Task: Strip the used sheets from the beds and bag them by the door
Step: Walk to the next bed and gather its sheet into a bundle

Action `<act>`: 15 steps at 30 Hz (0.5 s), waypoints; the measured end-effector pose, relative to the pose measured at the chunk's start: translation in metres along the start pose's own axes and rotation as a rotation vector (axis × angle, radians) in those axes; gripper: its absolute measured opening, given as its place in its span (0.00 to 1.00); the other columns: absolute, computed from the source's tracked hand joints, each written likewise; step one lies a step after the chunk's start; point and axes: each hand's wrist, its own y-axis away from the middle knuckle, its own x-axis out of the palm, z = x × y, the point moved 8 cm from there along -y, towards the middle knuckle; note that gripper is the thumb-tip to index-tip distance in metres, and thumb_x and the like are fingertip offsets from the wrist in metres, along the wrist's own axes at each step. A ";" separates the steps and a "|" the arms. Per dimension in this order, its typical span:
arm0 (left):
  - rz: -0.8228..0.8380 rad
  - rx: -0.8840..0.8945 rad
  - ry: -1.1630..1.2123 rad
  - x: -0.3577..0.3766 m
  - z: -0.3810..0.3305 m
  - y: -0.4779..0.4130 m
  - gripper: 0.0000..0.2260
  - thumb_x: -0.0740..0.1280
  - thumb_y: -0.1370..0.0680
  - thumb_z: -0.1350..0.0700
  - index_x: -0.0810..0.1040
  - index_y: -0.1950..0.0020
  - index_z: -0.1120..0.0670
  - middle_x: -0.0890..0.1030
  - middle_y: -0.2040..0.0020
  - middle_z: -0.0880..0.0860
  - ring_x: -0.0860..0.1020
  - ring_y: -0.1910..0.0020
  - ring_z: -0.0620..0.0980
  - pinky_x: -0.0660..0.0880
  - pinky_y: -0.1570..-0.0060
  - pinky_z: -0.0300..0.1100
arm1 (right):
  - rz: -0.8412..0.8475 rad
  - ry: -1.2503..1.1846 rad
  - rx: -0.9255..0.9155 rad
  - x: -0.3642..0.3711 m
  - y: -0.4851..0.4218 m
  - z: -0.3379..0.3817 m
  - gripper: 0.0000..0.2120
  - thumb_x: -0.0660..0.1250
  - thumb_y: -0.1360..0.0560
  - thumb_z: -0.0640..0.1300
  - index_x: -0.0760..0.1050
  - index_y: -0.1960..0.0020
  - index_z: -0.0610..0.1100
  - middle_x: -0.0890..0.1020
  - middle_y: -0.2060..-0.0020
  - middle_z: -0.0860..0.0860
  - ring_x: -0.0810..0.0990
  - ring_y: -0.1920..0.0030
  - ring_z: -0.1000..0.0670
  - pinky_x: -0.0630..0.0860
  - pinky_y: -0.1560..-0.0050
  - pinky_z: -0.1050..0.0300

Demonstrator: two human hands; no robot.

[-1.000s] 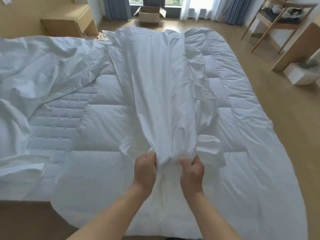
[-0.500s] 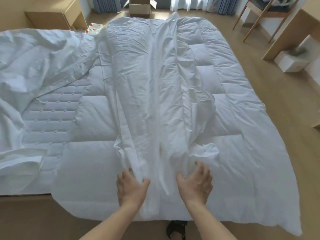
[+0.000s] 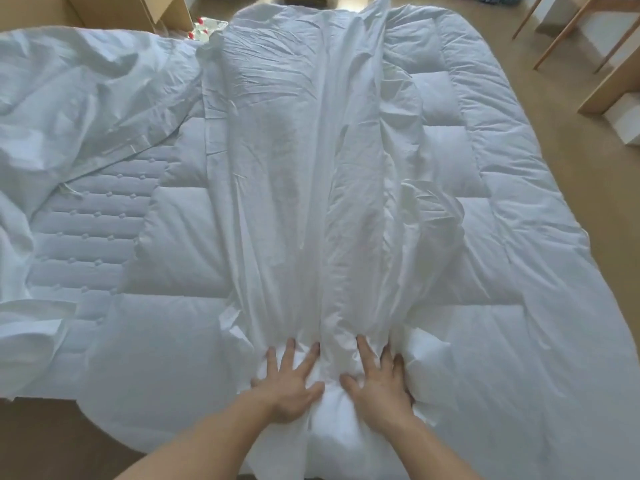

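White sheet (image 3: 311,202) is lying in a long bunched strip down the middle of the quilt (image 3: 519,306). Left hand (image 3: 289,382) and right hand (image 3: 379,382) are pressing on its near end, fingers spread wide. It is looking soft and light; grabbing that bunched end seems best.

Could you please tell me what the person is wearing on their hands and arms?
Nothing shows: the left hand and right hand are gloveless, with no ring, watch or bracelet visible, and both forearms are bare, no sleeve in view.
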 end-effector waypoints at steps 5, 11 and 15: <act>-0.024 0.075 0.026 -0.085 -0.015 -0.014 0.21 0.54 0.20 0.35 0.77 0.36 0.41 0.77 0.34 0.51 0.74 0.36 0.53 0.68 0.40 0.43 | 0.169 0.140 -0.073 -0.046 -0.023 0.031 0.33 0.62 0.28 0.62 0.63 0.25 0.54 0.71 0.32 0.43 0.70 0.31 0.40 0.68 0.36 0.51; -0.674 -0.075 0.116 -0.232 -0.024 -0.032 0.16 0.57 0.20 0.44 0.75 0.62 0.50 0.81 0.59 0.49 0.79 0.57 0.54 0.69 0.63 0.45 | -0.300 0.251 -0.175 -0.190 -0.081 0.102 0.26 0.54 0.24 0.66 0.78 0.44 0.48 0.82 0.47 0.47 0.80 0.46 0.44 0.69 0.55 0.51; -0.805 -0.195 0.252 -0.284 0.000 -0.054 0.25 0.63 0.22 0.41 0.68 0.27 0.50 0.71 0.30 0.52 0.70 0.33 0.55 0.70 0.39 0.51 | -0.396 0.099 -0.144 -0.244 -0.137 0.111 0.40 0.58 0.29 0.74 0.61 0.26 0.51 0.67 0.29 0.47 0.64 0.29 0.42 0.63 0.33 0.41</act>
